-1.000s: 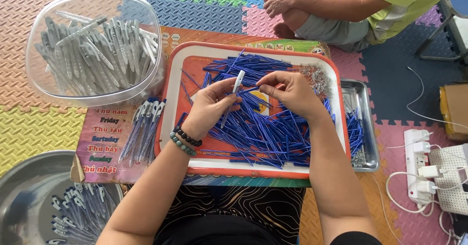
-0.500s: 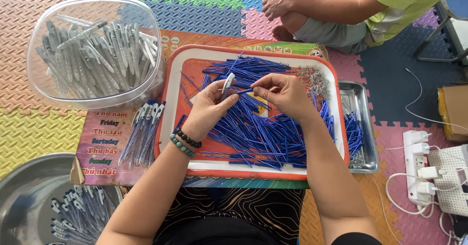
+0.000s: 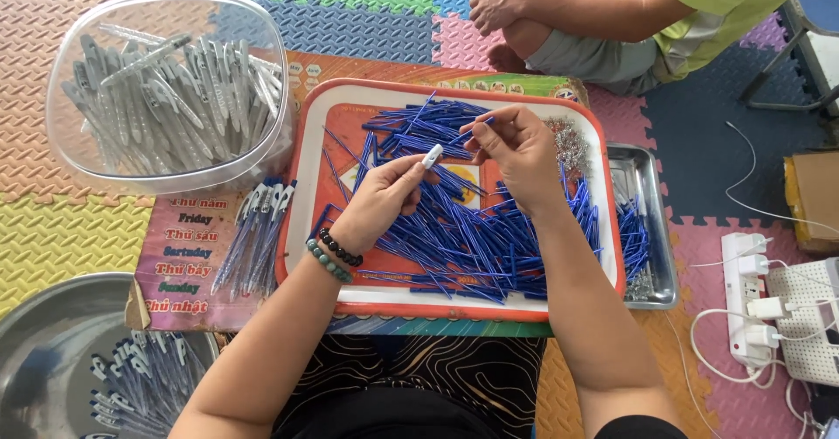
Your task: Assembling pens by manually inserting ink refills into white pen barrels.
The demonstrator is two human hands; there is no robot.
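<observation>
Your left hand [image 3: 380,201] pinches a barrel [image 3: 432,155] tilted toward your right hand [image 3: 516,146], which pinches a refill [image 3: 480,125] at centre frame, aligning them.

Hands [image 3: 384,199] over blue refills [image 3: 489,238]

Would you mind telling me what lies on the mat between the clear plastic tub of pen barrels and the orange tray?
In the head view, a small bundle of assembled pens lies on the printed mat, between the clear tub and the orange tray.
</observation>
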